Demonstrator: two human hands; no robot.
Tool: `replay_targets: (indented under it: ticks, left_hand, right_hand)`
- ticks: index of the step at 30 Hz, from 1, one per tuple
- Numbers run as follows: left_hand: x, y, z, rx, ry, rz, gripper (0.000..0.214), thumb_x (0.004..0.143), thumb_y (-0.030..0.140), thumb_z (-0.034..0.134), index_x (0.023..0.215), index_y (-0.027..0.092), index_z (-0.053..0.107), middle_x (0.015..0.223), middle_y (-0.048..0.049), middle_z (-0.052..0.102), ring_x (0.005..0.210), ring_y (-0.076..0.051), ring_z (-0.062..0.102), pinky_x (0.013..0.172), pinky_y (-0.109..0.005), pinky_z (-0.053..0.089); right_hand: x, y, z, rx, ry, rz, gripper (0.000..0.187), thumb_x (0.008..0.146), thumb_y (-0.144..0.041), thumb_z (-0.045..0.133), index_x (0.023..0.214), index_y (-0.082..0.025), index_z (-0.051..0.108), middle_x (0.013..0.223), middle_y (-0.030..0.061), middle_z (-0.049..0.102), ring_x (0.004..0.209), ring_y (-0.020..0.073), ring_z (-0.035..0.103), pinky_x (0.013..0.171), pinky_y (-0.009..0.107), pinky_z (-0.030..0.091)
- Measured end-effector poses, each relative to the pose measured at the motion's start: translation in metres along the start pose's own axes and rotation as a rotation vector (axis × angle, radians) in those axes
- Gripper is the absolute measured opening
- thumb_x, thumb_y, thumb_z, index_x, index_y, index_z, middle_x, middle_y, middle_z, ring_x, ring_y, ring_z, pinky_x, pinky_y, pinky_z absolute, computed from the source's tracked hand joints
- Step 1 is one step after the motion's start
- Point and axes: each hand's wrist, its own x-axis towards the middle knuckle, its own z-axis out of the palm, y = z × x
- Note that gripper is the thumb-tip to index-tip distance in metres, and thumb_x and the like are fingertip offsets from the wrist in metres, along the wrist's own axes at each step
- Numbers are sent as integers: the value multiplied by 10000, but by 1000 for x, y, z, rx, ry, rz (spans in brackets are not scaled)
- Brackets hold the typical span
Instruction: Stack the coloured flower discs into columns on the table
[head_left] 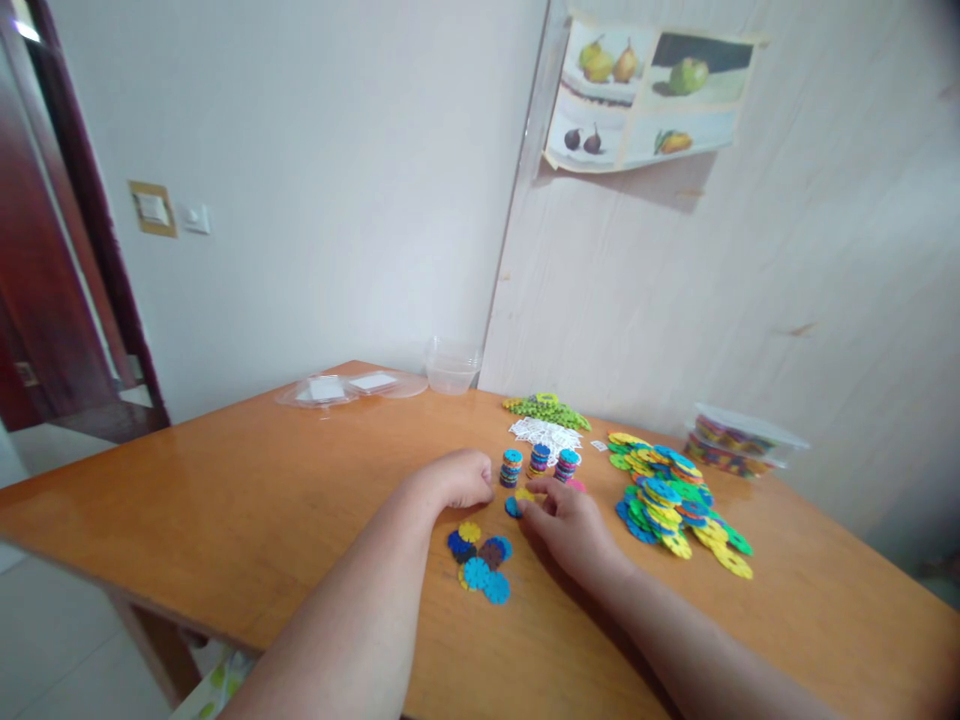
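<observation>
My left hand (470, 481) is closed, knuckles up, just left of the stacks; whatever it may hold is hidden. Thumb and index finger of my right hand (568, 520) close around a yellow notched plastic disc (524, 494), partly covered by the fingers. A blue disc (513, 507) touches the thumb tip. Behind the hands stand three small upright stacks of mixed-colour discs: a left stack (511, 468), a middle stack (539, 460) and a right stack (567, 464). Nearer to me, loose discs (477, 572) in blue, yellow, brown and black lie overlapping.
To the right spreads a heap of larger discs (660, 500). Behind the stacks are white pieces (546, 436) and a green pile (551, 411). A clear tub (453, 366), clear lids (330, 389) and a filled box (739, 440) stand along the wall side of the wooden table (300, 490).
</observation>
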Motion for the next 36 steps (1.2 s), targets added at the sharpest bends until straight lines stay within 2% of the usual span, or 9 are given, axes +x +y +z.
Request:
replay_targets:
  ticks: [7, 10, 13, 19, 23, 28, 32, 36]
  left_hand:
    - [-1, 2, -2, 44, -3, 2, 59, 599, 213, 572, 551, 181, 560, 483, 40, 435, 488, -110, 403, 511, -244, 300]
    - [-1, 2, -2, 53, -2, 4, 53, 600, 197, 567, 550, 177, 571, 475, 35, 442, 485, -111, 407, 510, -241, 306]
    - [-1, 3, -3, 57, 1, 2, 56, 597, 178, 564, 544, 168, 580, 472, 28, 457, 487, -111, 415, 514, -238, 315]
    - [-2, 2, -6, 60, 9, -19, 81, 624, 164, 558, 576, 144, 620, 508, 6, 525, 495, -109, 443, 505, -232, 320]
    - [-3, 3, -7, 62, 2, -29, 92, 638, 176, 576, 599, 135, 648, 521, -1, 563, 494, -104, 447, 513, -227, 337]
    - [-5, 6, -9, 68, -15, -32, 115, 623, 160, 571, 635, 132, 682, 553, -11, 608, 503, -105, 463, 526, -227, 347]
    - [-6, 6, -10, 75, -22, -28, 98, 613, 165, 582, 595, 123, 669, 540, -21, 598, 525, -109, 465, 539, -227, 347]
    - [-5, 6, -10, 84, -4, -36, 112, 634, 176, 572, 606, 120, 665, 546, -31, 593, 535, -118, 465, 559, -238, 356]
  right_hand:
    - [0, -5, 1, -53, -76, -21, 388, 803, -450, 594, 1088, -202, 683, 713, 8, 634, 652, 150, 571, 570, 238, 359]
    - [-1, -4, 0, -46, -58, -16, 400, 811, -448, 581, 1106, -193, 673, 696, 5, 629, 629, 146, 562, 560, 238, 359]
    - [-4, -9, 1, -38, -43, -47, 331, 834, -418, 547, 1044, -200, 682, 671, -4, 617, 610, 138, 543, 541, 232, 346]
    - [-14, -37, 6, -6, -248, -196, 172, 819, -324, 566, 895, -228, 687, 767, -16, 666, 640, 107, 546, 541, 204, 326]
    - [-10, -52, 8, -62, -355, -173, 164, 794, -346, 606, 878, -227, 683, 686, -28, 629, 583, 99, 505, 487, 201, 274]
    - [1, -56, 11, -112, -458, -202, 121, 794, -309, 601, 769, -198, 643, 587, -47, 541, 524, 79, 431, 468, 205, 237]
    - [4, -53, 17, -60, -447, -208, 113, 748, -273, 637, 708, -187, 576, 581, -61, 505, 529, 71, 404, 470, 193, 240]
    - [4, -48, 20, 86, -405, -138, 118, 746, -269, 639, 739, -183, 558, 618, -46, 557, 549, 80, 452, 487, 183, 285]
